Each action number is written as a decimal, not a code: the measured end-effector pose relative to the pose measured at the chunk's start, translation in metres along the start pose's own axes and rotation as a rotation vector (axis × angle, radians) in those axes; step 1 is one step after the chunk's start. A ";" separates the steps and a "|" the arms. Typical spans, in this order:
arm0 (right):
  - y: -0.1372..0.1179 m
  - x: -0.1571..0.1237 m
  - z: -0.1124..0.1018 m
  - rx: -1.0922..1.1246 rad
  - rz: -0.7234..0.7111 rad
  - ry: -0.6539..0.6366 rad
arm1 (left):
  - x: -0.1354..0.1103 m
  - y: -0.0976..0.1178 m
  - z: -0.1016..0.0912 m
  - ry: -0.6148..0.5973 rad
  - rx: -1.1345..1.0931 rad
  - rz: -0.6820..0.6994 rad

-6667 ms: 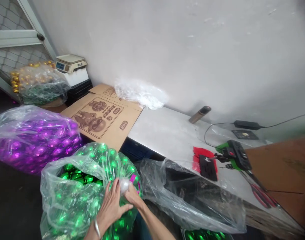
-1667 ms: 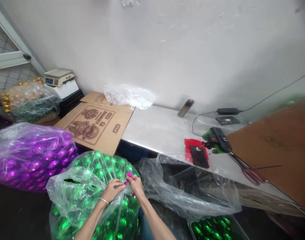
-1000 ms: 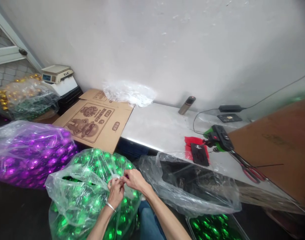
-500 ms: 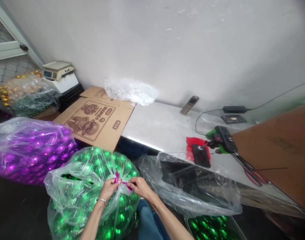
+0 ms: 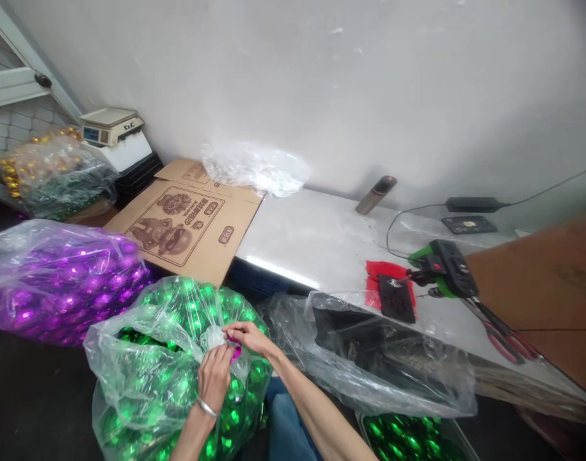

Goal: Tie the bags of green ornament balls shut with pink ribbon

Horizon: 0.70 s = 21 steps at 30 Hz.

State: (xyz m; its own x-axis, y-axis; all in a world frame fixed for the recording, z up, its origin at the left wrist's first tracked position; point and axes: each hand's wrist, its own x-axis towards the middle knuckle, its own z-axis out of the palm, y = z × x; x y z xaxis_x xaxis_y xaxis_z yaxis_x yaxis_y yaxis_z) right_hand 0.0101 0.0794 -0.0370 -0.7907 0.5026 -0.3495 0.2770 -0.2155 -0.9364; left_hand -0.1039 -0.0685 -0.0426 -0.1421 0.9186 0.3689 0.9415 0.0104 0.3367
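A big clear plastic bag (image 5: 144,378) full of shiny green balls stands in front of me at the lower left. Its neck (image 5: 214,335) is bunched into a twisted knot. My left hand (image 5: 214,379) grips the bag just under that knot. My right hand (image 5: 247,337) pinches a pink tie (image 5: 236,349) that wraps the neck, fingers closed on it.
A bag of purple balls (image 5: 63,282) lies to the left, a gold-ball bag (image 5: 48,173) and a scale (image 5: 111,125) behind it. A flattened carton (image 5: 187,221), loose plastic (image 5: 254,168), a steel table (image 5: 322,243) with scissors (image 5: 506,336), and a plastic-lined crate (image 5: 379,358) lie right.
The pink tie, held out between both hands half a second ago, is now drawn in against the bag's neck. My left hand has dropped below the knot; the right stays on the tie.
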 end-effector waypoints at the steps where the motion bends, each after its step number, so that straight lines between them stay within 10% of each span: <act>1: -0.001 0.001 0.000 0.005 0.001 -0.034 | -0.001 0.000 0.000 0.028 0.037 0.030; 21: -0.010 -0.007 -0.016 -0.616 -0.145 -0.253 | -0.007 -0.026 -0.016 0.162 0.158 0.251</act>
State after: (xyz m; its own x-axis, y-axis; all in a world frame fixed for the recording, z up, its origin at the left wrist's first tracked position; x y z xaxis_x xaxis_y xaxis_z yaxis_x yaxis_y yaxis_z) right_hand 0.0217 0.0917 -0.0257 -0.9258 0.2633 -0.2712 0.3596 0.3926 -0.8465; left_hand -0.1318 -0.0816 -0.0400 0.0654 0.8256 0.5605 0.9872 -0.1355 0.0844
